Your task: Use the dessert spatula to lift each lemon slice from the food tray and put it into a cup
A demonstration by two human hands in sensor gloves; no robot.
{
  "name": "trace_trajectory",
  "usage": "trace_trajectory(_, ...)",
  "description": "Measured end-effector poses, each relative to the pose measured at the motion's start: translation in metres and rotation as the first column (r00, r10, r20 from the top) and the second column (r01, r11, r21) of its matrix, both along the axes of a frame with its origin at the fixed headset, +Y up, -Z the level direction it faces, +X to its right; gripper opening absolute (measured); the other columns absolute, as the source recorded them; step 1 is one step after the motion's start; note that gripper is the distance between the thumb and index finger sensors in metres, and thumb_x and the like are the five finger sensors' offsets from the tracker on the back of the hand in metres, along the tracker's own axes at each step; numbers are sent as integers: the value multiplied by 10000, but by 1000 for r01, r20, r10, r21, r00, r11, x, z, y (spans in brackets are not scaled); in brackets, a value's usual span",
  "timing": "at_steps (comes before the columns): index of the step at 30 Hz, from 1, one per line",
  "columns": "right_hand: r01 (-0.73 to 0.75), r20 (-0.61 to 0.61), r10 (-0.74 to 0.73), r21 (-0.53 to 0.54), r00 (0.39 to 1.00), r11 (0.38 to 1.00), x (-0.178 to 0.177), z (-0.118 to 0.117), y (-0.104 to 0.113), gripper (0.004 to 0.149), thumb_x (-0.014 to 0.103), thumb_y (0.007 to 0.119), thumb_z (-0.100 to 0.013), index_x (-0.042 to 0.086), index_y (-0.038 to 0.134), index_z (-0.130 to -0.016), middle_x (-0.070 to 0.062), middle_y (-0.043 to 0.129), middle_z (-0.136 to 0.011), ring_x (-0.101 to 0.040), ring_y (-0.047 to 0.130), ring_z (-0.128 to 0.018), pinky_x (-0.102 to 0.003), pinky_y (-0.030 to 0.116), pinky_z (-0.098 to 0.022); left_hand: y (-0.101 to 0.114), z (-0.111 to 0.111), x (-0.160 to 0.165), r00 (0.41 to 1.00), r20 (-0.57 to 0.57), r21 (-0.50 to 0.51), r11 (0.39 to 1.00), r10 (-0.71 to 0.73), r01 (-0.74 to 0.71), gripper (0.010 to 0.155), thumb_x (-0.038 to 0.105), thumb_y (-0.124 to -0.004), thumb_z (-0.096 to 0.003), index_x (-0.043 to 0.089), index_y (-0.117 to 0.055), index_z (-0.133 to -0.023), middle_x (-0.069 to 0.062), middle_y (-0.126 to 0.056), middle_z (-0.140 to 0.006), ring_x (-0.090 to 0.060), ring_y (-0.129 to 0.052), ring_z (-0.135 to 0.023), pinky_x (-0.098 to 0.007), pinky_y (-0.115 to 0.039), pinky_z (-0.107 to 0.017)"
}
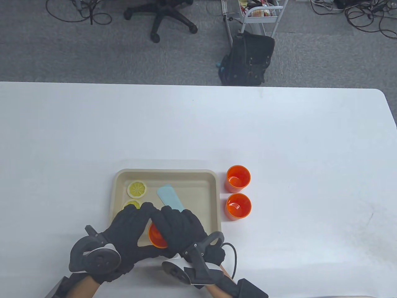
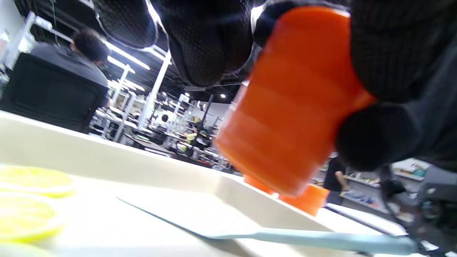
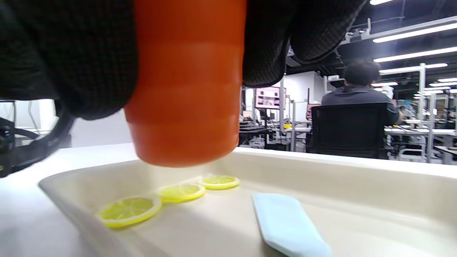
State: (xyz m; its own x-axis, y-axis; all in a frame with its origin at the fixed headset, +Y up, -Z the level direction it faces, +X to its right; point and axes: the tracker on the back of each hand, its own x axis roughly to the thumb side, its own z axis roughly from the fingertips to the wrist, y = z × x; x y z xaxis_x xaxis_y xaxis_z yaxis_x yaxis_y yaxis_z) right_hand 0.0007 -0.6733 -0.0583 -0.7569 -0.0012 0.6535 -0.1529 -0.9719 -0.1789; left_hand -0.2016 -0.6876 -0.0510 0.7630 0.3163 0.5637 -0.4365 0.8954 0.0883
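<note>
Both gloved hands hold one orange cup (image 1: 157, 238) just above the front part of the beige food tray (image 1: 214, 198). My left hand (image 1: 136, 222) wraps it from the left and my right hand (image 1: 176, 223) from the right. The cup (image 3: 185, 107) hangs clear of the tray floor. A pale blue dessert spatula (image 1: 170, 197) lies in the tray with no hand on it; its handle runs under my right hand. Three lemon slices lie along the tray's left side: (image 3: 129, 210), (image 3: 181, 191), (image 3: 219, 181). From above, one slice (image 1: 136, 189) shows whole and another (image 1: 132, 204) is partly covered.
Two more orange cups (image 1: 238, 178) (image 1: 238, 206) stand upright on the white table just right of the tray. Beyond the far table edge are a black bag (image 1: 248, 60), a cart and an office chair. A seated person (image 3: 360, 92) is in the background.
</note>
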Motion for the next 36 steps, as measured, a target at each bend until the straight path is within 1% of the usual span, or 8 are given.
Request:
trace_trajectory(3,7,72,-7,-5,997,1000,15,-10,4,1029,507,973,-384,165,365,-1139,-160,487,-1133,-303,820,-972,-574,635,-745,3,2,-9,984,-129,69,988,-126,135,1086,720,-866,-410,231,-281,-1183,-103,-523,-1225,-441,-635,-1110,-722,-459,-805)
trace_trajectory(6,53,137,-55,11,989,999,31,-19,12,1027,501,976,-384,167,366,-1140,-160,488,-1135,-305,815,-976,-583,628,-747,4,0,-19,952,-233,81,971,-200,224,1084,726,-858,-408,249,-273,-1186,-98,-473,-1247,-453,-583,-1137,-736,-420,-811)
trace_trajectory(13,156,368,-163,51,915,986,92,-40,32,1020,488,982,-393,175,372,-1148,-157,471,-1148,-313,802,-985,-593,612,-754,2,-11,-53,903,-381,12,976,-198,219,1061,723,-845,-429,248,-278,-1190,-112,-450,-1254,-476,-548,-1145,-748,-390,-806)
trace_trajectory(20,177,572,-167,39,803,983,149,-60,27,1016,481,985,-400,178,372,-1152,-159,476,-1148,-324,793,-990,-600,606,-754,-8,-22,-81,878,-435,-112,980,-199,166,1047,721,-831,-445,234,-286,-1194,-132,-443,-1252,-491,-550,-1136,-754,-392,-795)
trace_trajectory(28,254,727,-208,48,655,966,188,-70,20,1010,467,990,-409,178,373,-1155,-162,465,-1156,-336,781,-998,-608,598,-754,-11,-25,-91,873,-450,-141,980,-190,140,1045,721,-826,-447,228,-288,-1194,-136,-445,-1251,-490,-554,-1135,-755,-393,-793)
trace_trajectory(30,276,790,-234,86,566,957,195,-74,12,1010,466,994,-405,170,384,-1154,-170,475,-1151,-343,788,-987,-611,601,-747,-11,-25,-91,872,-451,-145,980,-190,139,1042,723,-822,-449,228,-288,-1194,-136,-447,-1251,-492,-555,-1134,-757,-393,-791)
trace_trajectory(32,256,831,-204,77,518,964,202,-78,4,1009,462,998,-406,169,387,-1153,-170,479,-1149,-346,788,-986,-612,604,-743,-11,-25,-90,869,-449,-167,975,-207,146,1045,723,-820,-450,223,-286,-1196,-141,-445,-1251,-497,-556,-1131,-757,-394,-789)
trace_trajectory(36,281,857,-191,57,479,958,211,-86,-10,1011,453,1013,-386,175,410,-1148,-167,496,-1145,-351,794,-980,-615,607,-738,-13,-26,-90,869,-443,-186,971,-218,149,1036,719,-815,-460,220,-286,-1197,-145,-441,-1251,-503,-553,-1130,-761,-390,-787)
